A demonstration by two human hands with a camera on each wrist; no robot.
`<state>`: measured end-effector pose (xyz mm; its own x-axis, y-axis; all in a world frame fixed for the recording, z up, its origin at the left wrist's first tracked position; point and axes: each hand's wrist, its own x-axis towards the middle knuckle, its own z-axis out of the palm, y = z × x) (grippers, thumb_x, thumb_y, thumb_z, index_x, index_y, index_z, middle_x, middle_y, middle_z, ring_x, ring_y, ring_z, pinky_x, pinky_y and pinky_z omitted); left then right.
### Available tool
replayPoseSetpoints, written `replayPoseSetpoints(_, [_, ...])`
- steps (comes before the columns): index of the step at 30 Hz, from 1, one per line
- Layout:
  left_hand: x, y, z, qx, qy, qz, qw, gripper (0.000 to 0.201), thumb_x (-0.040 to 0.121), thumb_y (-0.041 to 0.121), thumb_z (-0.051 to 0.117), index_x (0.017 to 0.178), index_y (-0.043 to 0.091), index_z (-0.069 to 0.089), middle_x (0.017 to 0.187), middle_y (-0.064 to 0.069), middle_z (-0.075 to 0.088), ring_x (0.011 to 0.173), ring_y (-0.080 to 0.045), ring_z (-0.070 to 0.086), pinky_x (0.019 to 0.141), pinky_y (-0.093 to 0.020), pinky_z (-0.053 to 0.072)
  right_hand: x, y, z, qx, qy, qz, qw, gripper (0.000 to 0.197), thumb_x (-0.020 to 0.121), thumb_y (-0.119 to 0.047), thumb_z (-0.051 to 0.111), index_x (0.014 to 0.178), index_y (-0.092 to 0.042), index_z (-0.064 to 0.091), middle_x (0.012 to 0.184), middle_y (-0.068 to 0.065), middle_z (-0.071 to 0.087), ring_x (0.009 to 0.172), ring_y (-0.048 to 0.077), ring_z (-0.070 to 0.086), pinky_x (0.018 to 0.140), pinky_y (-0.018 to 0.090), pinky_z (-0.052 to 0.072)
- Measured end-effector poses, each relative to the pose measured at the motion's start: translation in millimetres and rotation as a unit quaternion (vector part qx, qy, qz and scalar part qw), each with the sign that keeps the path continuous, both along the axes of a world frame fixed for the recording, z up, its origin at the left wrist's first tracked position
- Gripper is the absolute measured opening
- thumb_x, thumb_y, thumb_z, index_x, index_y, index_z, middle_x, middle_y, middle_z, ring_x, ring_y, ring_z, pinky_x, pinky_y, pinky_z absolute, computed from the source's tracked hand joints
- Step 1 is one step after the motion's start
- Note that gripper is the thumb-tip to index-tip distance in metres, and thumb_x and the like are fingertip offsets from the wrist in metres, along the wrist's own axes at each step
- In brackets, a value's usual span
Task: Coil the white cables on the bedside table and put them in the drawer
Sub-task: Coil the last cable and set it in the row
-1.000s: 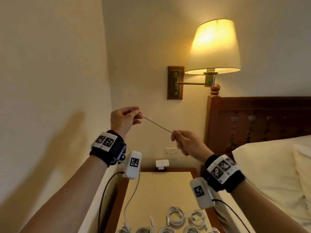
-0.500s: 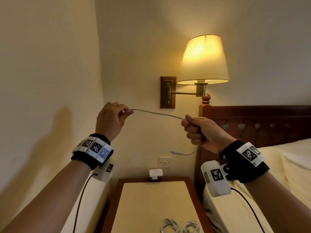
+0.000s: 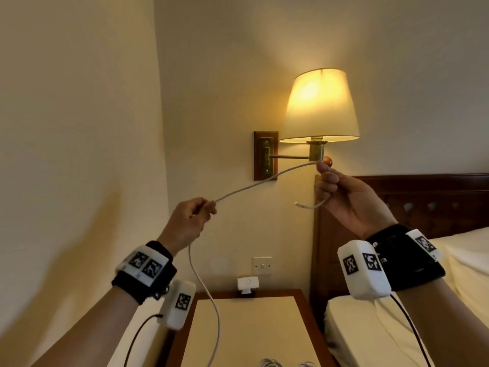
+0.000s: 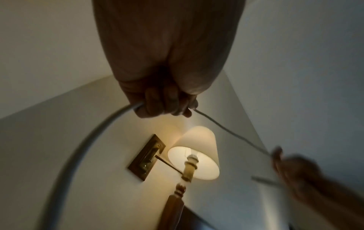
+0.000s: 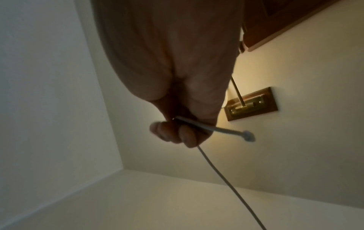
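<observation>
A thin white cable (image 3: 259, 183) stretches in the air between my two raised hands. My left hand (image 3: 197, 211) pinches it low on the left, and the long remainder hangs down from that hand toward the bedside table (image 3: 251, 329). My right hand (image 3: 326, 178) grips it higher, beside the lamp, with the short plug end (image 3: 300, 205) sticking out below the fist. The left wrist view shows my left hand (image 4: 167, 107) curled round the cable (image 4: 226, 129). In the right wrist view my right hand (image 5: 177, 133) holds the cable (image 5: 222, 175) near its plug. Coiled white cables (image 3: 270, 363) peek in at the bottom edge.
A lit wall lamp (image 3: 318, 107) on a brass arm hangs just behind my right hand. A dark wooden headboard (image 3: 423, 200) and the bed (image 3: 370, 329) lie to the right. A wall switch (image 3: 262, 265) and a small white plug (image 3: 247, 283) sit above the table's back edge.
My hands have moved apart. The right hand rose toward the lamp while the left dropped, drawing more cable out between them. The head view has tilted up, so the table's coils have slid almost out of sight.
</observation>
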<state>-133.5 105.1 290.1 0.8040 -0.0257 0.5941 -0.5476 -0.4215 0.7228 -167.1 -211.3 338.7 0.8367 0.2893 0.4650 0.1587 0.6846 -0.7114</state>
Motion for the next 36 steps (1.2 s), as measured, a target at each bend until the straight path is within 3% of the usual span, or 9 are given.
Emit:
replayPoseSetpoints(2, [-13.7, -13.4, -6.6, 0.138, -0.041, 0.048, 0.988, 0.032, 0.1, 0.029, 0.049, 0.071, 0.018, 0.058, 0.06, 0.001, 0.051, 0.048, -0.005, 0.041, 0.051, -0.018, 0.036, -3.3, -1.3, 0.9, -0.029, -0.009, -0.029, 0.999, 0.026, 0.101, -0.02, 0.035, 0.104, -0.01, 0.058, 0.073, -0.002, 0.055, 0.061, 0.007, 0.054, 0.058, 0.019, 0.051])
replayPoseSetpoints(5, [-45.3, -48.5, -10.4, 0.353, 0.019, -0.02, 0.935, 0.04, 0.103, 0.036, 0.035, 0.073, 0.018, 0.054, 0.063, 0.004, 0.049, 0.052, -0.007, 0.041, 0.057, -0.022, 0.039, -7.7, 5.2, -1.7, -0.142, -0.041, -0.116, 0.982, 0.03, 0.104, -0.024, 0.036, 0.103, -0.007, 0.061, 0.078, 0.006, 0.064, 0.069, 0.015, 0.064, 0.064, 0.025, 0.057])
replayPoseSetpoints(7, [-65.5, -69.9, -7.8, 0.413, -0.007, -0.086, 0.906, 0.043, 0.104, 0.038, 0.031, 0.074, 0.016, 0.053, 0.061, 0.005, 0.046, 0.051, -0.008, 0.039, 0.057, -0.026, 0.039, -9.6, 13.5, -4.6, -0.219, -0.074, -0.174, 0.957, 0.031, 0.103, -0.022, 0.038, 0.103, -0.001, 0.061, 0.079, 0.011, 0.069, 0.072, 0.022, 0.069, 0.067, 0.028, 0.059])
replayPoseSetpoints(12, [-88.3, -91.9, 15.5, 0.291, -0.097, -0.226, 0.925, 0.031, 0.097, 0.032, 0.053, 0.07, 0.017, 0.056, 0.054, 0.011, 0.044, 0.046, -0.006, 0.039, 0.051, -0.018, 0.033, -16.6, 23.5, -9.3, -0.328, -0.11, -0.178, 0.921, 0.033, 0.103, -0.019, 0.037, 0.102, 0.002, 0.062, 0.078, 0.015, 0.071, 0.068, 0.024, 0.071, 0.063, 0.028, 0.059])
replayPoseSetpoints(19, [-62.4, -91.4, 19.9, 0.15, -0.251, -0.102, 0.951, 0.023, 0.098, 0.027, 0.047, 0.076, 0.027, 0.051, 0.06, 0.014, 0.047, 0.055, -0.005, 0.047, 0.054, -0.01, 0.035, -27.6, 28.2, -18.8, -0.365, -0.107, -0.092, 0.92, 0.035, 0.103, -0.024, 0.036, 0.1, -0.001, 0.062, 0.064, 0.008, 0.061, 0.053, 0.018, 0.058, 0.056, 0.026, 0.05])
replayPoseSetpoints(23, [-48.2, -90.8, 13.4, 0.083, -0.237, -0.033, 0.967, 0.029, 0.098, 0.031, 0.043, 0.07, 0.033, 0.043, 0.058, 0.013, 0.044, 0.056, -0.006, 0.045, 0.055, -0.012, 0.034, -32.8, 40.7, -34.8, -0.295, -0.058, -0.008, 0.954, 0.033, 0.102, -0.024, 0.037, 0.092, -0.004, 0.061, 0.06, 0.006, 0.054, 0.05, 0.016, 0.052, 0.053, 0.024, 0.048])
replayPoseSetpoints(29, [-33.2, -86.6, -1.6, 0.063, -0.202, -0.019, 0.977, 0.033, 0.098, 0.037, 0.045, 0.07, 0.021, 0.051, 0.058, 0.009, 0.047, 0.055, -0.005, 0.044, 0.054, -0.013, 0.035, -28.9, 49.6, -47.4, -0.143, -0.01, 0.064, 0.988, 0.031, 0.097, -0.026, 0.041, 0.077, -0.01, 0.06, 0.059, 0.005, 0.054, 0.064, 0.02, 0.059, 0.071, 0.03, 0.051])
replayPoseSetpoints(31, [-29.7, -86.7, -6.6, 0.051, -0.17, -0.024, 0.984, 0.036, 0.095, 0.043, 0.046, 0.067, 0.022, 0.052, 0.056, 0.009, 0.046, 0.053, -0.005, 0.043, 0.054, -0.014, 0.034, -26.8, 52.5, -48.6, -0.099, 0.026, 0.082, 0.991, 0.031, 0.097, -0.027, 0.039, 0.074, -0.012, 0.054, 0.058, 0.004, 0.053, 0.06, 0.019, 0.056, 0.064, 0.027, 0.051])
replayPoseSetpoints(36, [-15.7, -60.5, -31.5, 0.056, -0.103, -0.049, 0.992, 0.038, 0.091, 0.047, 0.049, 0.063, 0.022, 0.054, 0.05, 0.011, 0.042, 0.049, -0.005, 0.036, 0.051, -0.018, 0.031, -17.9, 35.7, -44.1, -0.035, 0.049, 0.083, 0.995, 0.03, 0.103, -0.023, 0.032, 0.085, -0.013, 0.053, 0.051, -0.008, 0.037, 0.04, 0.004, 0.03, 0.045, 0.017, 0.028])
